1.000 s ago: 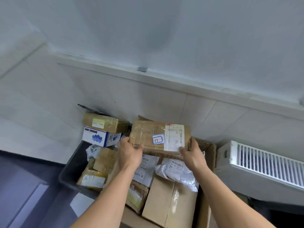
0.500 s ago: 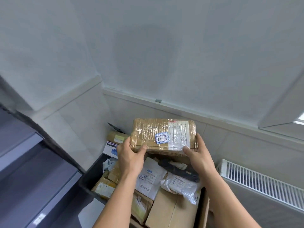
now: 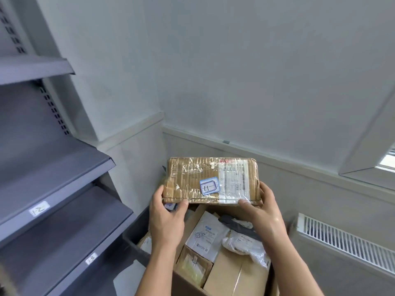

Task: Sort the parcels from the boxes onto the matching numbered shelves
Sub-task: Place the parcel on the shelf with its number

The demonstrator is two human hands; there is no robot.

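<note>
A single wide-angle view looks from the person's head, forward and down into a room corner. Both forearms rise from the bottom edge, and the left hand [image 3: 165, 218] and right hand [image 3: 264, 212] hold the parcel [image 3: 210, 180] at frame centre, close below the lens. The grey shelves [image 3: 53, 165] slant down the left side, the radiator [image 3: 346, 242] sits lower right, the cardboard box [image 3: 193, 218] lies lower centre, and the white wall [image 3: 235, 71] fills the top.
</note>
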